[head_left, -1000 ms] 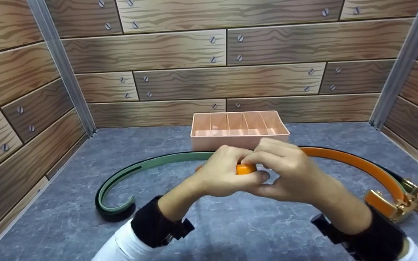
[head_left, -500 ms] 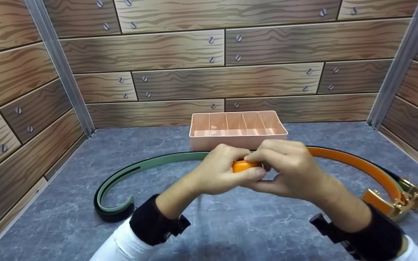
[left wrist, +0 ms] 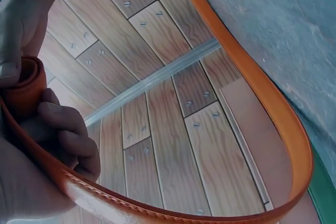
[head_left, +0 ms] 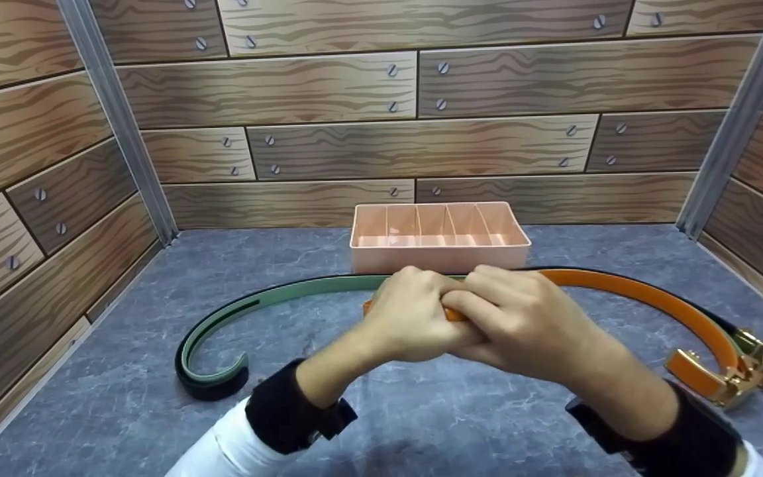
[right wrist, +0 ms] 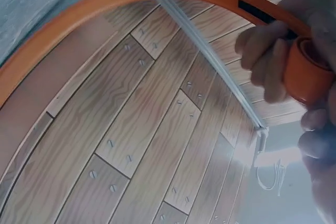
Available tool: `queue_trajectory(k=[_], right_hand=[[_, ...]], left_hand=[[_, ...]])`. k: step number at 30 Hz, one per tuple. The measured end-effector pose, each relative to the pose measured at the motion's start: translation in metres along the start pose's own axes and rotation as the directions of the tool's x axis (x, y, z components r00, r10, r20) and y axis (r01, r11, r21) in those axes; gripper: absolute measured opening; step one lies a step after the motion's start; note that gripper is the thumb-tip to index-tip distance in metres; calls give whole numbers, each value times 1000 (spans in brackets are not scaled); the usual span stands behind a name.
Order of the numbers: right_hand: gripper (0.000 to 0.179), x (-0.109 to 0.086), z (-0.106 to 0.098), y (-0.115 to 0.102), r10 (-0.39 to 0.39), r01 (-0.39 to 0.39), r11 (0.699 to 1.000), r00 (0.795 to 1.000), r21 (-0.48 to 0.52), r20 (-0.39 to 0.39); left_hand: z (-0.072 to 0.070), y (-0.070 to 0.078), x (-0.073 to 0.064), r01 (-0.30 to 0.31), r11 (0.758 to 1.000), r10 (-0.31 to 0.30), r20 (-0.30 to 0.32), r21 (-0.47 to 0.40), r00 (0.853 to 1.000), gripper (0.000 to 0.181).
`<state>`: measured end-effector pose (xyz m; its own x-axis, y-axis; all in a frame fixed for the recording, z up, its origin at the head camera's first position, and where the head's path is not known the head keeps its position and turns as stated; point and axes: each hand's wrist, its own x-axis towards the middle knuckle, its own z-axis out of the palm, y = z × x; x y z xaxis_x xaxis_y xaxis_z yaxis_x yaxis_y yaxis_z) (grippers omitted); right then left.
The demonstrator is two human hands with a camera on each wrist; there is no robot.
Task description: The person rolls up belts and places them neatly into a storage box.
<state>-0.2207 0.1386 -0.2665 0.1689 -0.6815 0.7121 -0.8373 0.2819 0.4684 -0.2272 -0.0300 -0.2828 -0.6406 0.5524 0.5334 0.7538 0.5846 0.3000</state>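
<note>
An orange leather belt [head_left: 607,281] curves from the right side, passing behind my hands. Its free end is coiled into a small tight roll [left wrist: 26,90], most of it hidden by fingers in the head view. My left hand [head_left: 405,318] grips the roll from the left. From the right, my right hand [head_left: 520,321] holds the same roll, its fingers curled over it and overlapping the left. In the right wrist view the coil [right wrist: 307,74] shows between the fingers, with the strap running off in a wide loop.
A green belt [head_left: 315,285] with a black edge stands on its side behind the hands, curled at its left end. Gold buckles [head_left: 746,371] lie at the right. Behind the belts sits a pink divided box [head_left: 441,257], before the wood-patterned wall [head_left: 342,156].
Half a second ago more of the orange roll showed between the hands. Now my right fingers have come forward over it and my left thumb is covered. The belts and box lie as before.
</note>
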Motion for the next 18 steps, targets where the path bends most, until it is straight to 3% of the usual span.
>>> queue_trajectory(k=[3, 6, 8, 11, 14, 16, 18], right_hand=[[23, 0, -2, 1, 8, -7, 999, 1000, 48, -26], [24, 1, -3, 3, 32, -22, 993, 996, 118, -83], [26, 1, -3, 4, 62, -40, 984, 990, 173, -124], [28, 0, -2, 7, 117, -70, 966, 978, 250, -175], [27, -1, -1, 9, 156, -96, 943, 973, 319, -169], [25, -2, -2, 10, 157, -109, 936, 980, 335, -119], [27, -4, -5, 9, 138, -119, 949, 989, 293, -44]], left_hand=[[-1, 2, 0, -26, 999, 26, -8, -27, 1000, 34], [-3, 0, -1, -65, 988, 63, -17, -138, 998, 35], [-4, -3, -1, -85, 965, 86, -9, -248, 996, 34], [-6, -7, -1, -109, 905, 134, 32, -411, 990, 32], [-6, -9, 0, -109, 864, 164, 71, -491, 984, 28], [-5, -8, 1, -85, 879, 140, 82, -469, 987, 29], [-4, -6, 2, -60, 932, 91, 70, -357, 993, 31]])
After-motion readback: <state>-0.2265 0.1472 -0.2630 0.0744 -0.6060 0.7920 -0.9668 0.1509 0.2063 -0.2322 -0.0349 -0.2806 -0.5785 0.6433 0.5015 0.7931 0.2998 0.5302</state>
